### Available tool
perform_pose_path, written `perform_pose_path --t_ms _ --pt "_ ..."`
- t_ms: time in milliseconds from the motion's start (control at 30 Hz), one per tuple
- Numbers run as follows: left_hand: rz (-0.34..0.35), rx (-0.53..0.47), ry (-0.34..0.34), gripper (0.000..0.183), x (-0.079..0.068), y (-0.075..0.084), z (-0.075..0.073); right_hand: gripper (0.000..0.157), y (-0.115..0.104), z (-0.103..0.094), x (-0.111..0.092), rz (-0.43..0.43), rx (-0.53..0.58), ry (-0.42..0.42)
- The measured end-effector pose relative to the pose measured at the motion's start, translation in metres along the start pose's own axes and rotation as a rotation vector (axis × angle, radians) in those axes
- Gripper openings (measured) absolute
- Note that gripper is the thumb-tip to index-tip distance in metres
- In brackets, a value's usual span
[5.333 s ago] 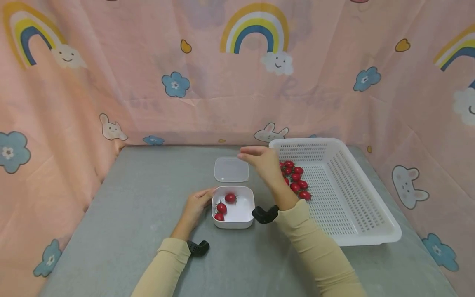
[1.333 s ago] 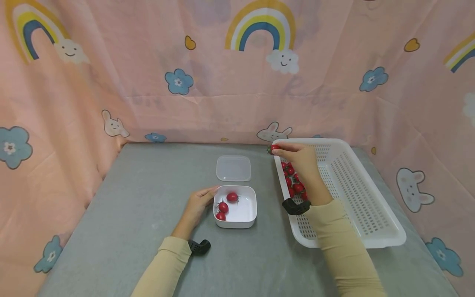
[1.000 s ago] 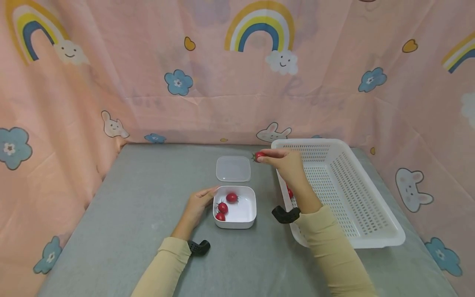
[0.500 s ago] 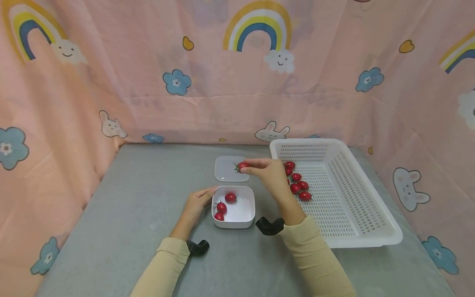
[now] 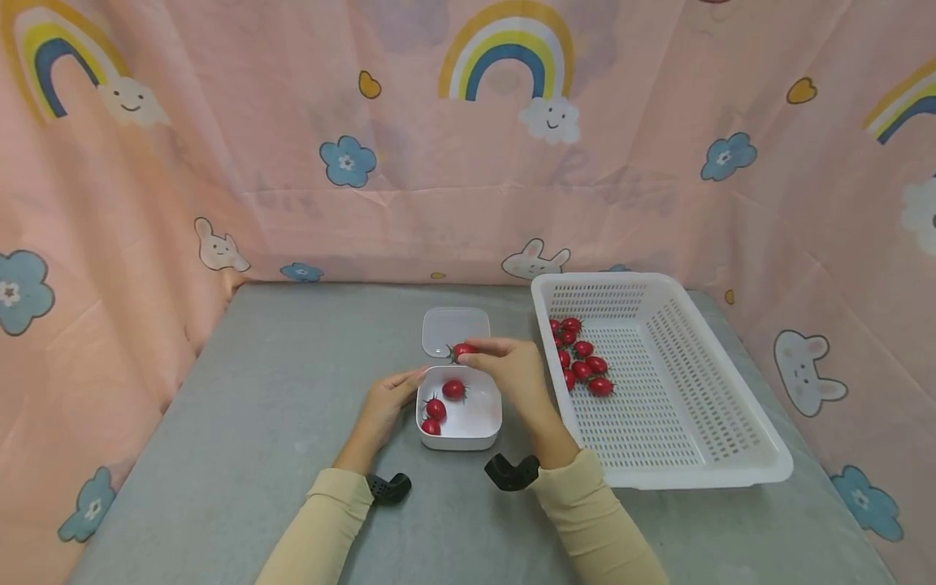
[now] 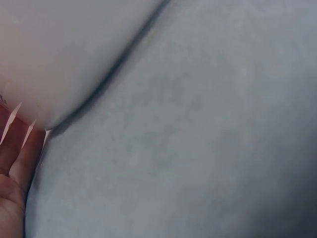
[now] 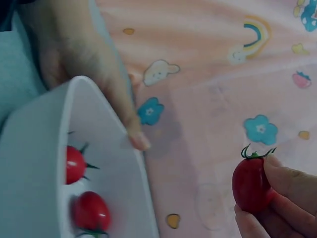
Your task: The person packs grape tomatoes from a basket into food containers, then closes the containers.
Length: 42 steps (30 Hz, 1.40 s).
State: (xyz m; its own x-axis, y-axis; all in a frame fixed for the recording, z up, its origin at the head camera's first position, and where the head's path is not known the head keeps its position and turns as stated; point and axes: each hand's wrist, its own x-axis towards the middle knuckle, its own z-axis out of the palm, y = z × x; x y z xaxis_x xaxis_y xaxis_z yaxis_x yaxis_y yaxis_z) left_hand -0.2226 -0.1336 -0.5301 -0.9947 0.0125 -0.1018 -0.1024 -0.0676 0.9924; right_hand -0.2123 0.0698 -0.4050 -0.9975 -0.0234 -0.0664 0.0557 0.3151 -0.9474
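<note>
In the head view my right hand (image 5: 515, 374) pinches a red cherry tomato (image 5: 462, 352) with a green stem just above the far edge of a small white square box (image 5: 461, 444). The right wrist view shows the held tomato (image 7: 251, 184) between thumb and fingers, apart from the box. Inside the box, 3 tomatoes (image 5: 453, 390) lie toward the left and back. My left hand (image 5: 383, 410) rests along the box's left outer side, fingertips at the back left corner. Straight fingers (image 6: 27, 156) lie against the box wall (image 6: 54, 64) in the left wrist view.
A large white slotted basket (image 5: 731, 406) stands at the right with several cherry tomatoes (image 5: 582, 370) along its left side. Behind the box lies a translucent lid (image 5: 446, 325) on the grey table (image 5: 278, 406). A pink patterned cloth (image 5: 409, 227) hangs at the back.
My right hand, empty at first, has picked up a tomato at the basket and carried it left and nearer to the box. The left hand stays at the box.
</note>
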Motion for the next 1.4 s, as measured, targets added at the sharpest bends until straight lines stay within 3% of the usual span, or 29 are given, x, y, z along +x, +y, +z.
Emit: perform_pose_path --t_ms 200,600,833,1167,1400 --pt "0.011 -0.006 -0.006 0.034 0.0 0.0 -0.001 0.026 0.02 0.018 0.002 -0.027 0.004 -0.002" --pt "-0.001 -0.005 0.007 0.034 0.0 0.001 0.0 0.024 0.043 0.04 0.011 -0.018 -0.106 -0.015" --pt "0.0 -0.012 0.012 0.034 0.0 0.002 -0.001 0.025 0.046 0.048 0.014 -0.011 -0.114 -0.045" --pt "-0.016 0.018 0.02 0.034 0.0 0.001 -0.001 0.026 0.052 0.055 0.017 -0.086 -0.263 -0.088" --pt "-0.009 0.012 0.02 0.034 0.0 0.002 0.0 0.029 0.053 0.056 0.017 -0.111 -0.291 -0.095"
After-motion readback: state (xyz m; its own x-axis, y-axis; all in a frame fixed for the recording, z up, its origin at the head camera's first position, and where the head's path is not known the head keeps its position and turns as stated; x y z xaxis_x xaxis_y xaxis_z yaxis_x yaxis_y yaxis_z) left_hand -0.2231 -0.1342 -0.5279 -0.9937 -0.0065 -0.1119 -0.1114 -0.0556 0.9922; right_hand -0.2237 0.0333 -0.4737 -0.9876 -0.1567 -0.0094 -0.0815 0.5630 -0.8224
